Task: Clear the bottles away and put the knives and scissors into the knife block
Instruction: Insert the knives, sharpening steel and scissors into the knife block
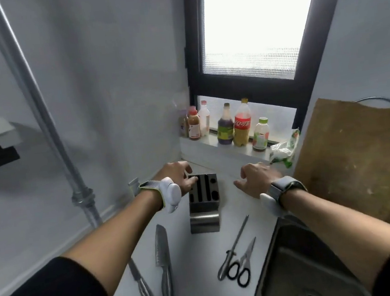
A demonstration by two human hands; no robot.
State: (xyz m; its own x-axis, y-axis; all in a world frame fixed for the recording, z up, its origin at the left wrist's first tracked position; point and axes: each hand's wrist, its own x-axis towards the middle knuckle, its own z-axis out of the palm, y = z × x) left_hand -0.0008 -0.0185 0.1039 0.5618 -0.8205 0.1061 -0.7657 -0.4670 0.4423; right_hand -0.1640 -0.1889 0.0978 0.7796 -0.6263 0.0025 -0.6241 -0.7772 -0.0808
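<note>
1. A person's left hand (179,175) rests on the top left edge of a steel knife block (203,201), fingers curled over its rim with the thumb at the slots; it touches the block but grips nothing else.
2. The right hand (255,177) hovers palm down, fingers loosely spread and empty, just to the right of the block above the white desk (195,269).
3. All visible slots in the block are empty.
4. Two knives lie on the desk in front of the block: a wide-bladed knife (164,268) pointing toward the block, and a slimmer knife (143,290) to its left, partly hidden under the left forearm.
5. To the right lie a honing steel (233,248) and black-handled scissors (244,266), side by side and touching near their handles, jaws closed.
6. A steel sink (299,257) sits at the desk's right edge, just beside the scissors.
7. Six bottles stand on the window ledge (213,145) behind the block: a red-labelled cola bottle (242,124), a dark sauce bottle (225,126), a green-capped bottle (260,135), and three more (195,124) clustered at the left corner.
8. A crumpled plastic bag (284,151) lies at the ledge's right end, beside a wooden cutting board (357,153) leaning against the wall.
</note>
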